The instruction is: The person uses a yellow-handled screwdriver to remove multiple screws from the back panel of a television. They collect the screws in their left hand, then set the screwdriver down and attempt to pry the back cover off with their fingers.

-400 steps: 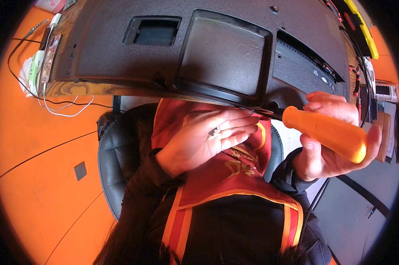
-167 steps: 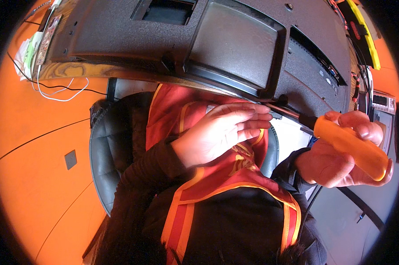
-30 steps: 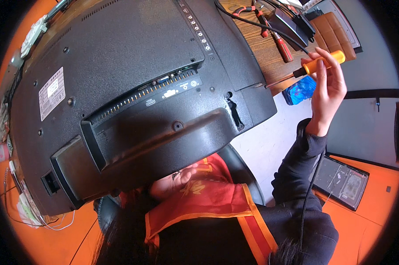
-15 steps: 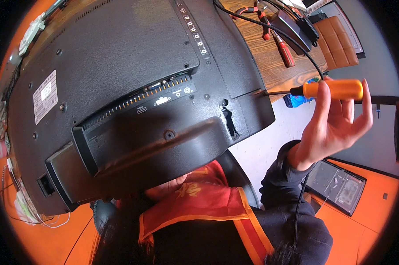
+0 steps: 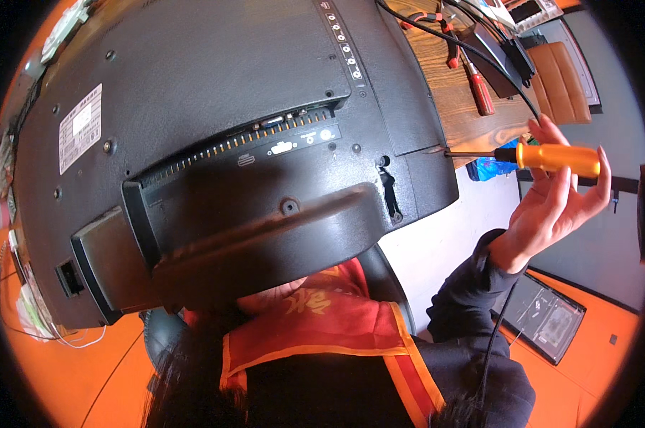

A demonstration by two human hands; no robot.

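Note:
A large black television (image 5: 222, 64), its back facing up, lies on the wooden table and takes up the left and middle. My right hand (image 5: 543, 210) is closed by its fingertips round the yellow-orange handle of a screwdriver (image 5: 561, 159). The shaft points left, and its tip meets the seam at the television's right edge. Only part of my left hand (image 5: 279, 291) shows, under the near edge of the television; its fingers are hidden. A black slot-shaped opening (image 5: 389, 189) and a row of ports (image 5: 282, 148) lie left of the screwdriver tip.
Beyond the television, pliers (image 5: 447, 43), a red-handled screwdriver (image 5: 481, 93) and a black box (image 5: 490, 60) lie on the table (image 5: 436, 78). A black cable (image 5: 472, 50) crosses there. A brown chair back (image 5: 561, 85) stands at right; a dark panel (image 5: 543, 314) lies on the orange floor.
My right-hand fingers have shifted round the screwdriver handle, which now tilts slightly down to the right. Its tip stays at the television's edge. The whole view has shifted a little.

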